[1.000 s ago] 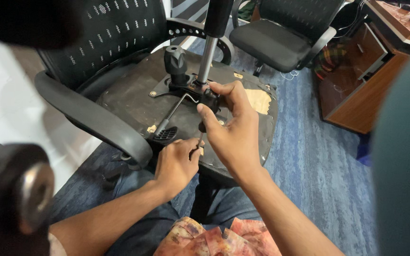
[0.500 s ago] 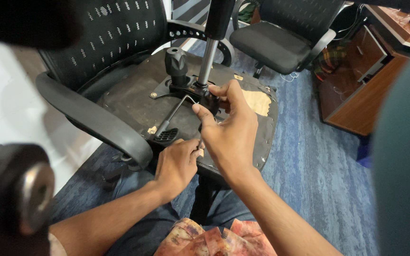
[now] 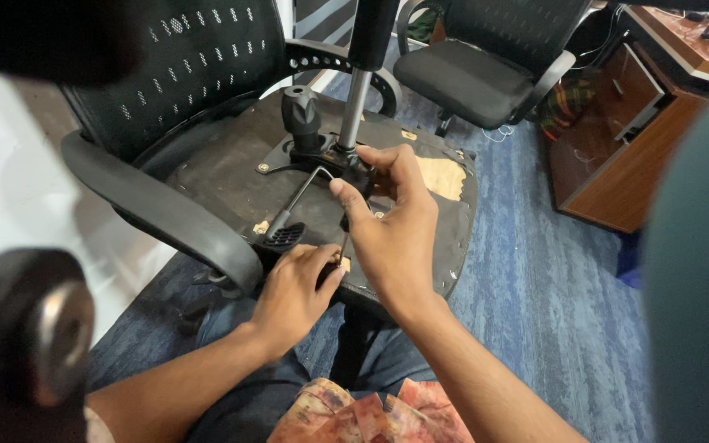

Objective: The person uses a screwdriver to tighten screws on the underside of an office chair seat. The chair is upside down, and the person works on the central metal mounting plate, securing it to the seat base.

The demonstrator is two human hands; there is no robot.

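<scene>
Mid-fastening under the seat (image 3: 223, 176): right hand (image 3: 391, 234) gripping the mechanism (image 3: 334, 156), left hand (image 3: 293, 291) pinching a tool (image 3: 343, 246) at 6 o'clock. Next probably calls for steady turning.

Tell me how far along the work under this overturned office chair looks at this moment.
Done: the chair lies tipped over, and the metal mechanism plate with the gas cylinder sits on the seat underside. In hand: the right hand pinches at the mechanism by the lever rod, and the left hand presses the seat's near edge, holding something small. Left: cannot tell which fasteners remain.
</scene>
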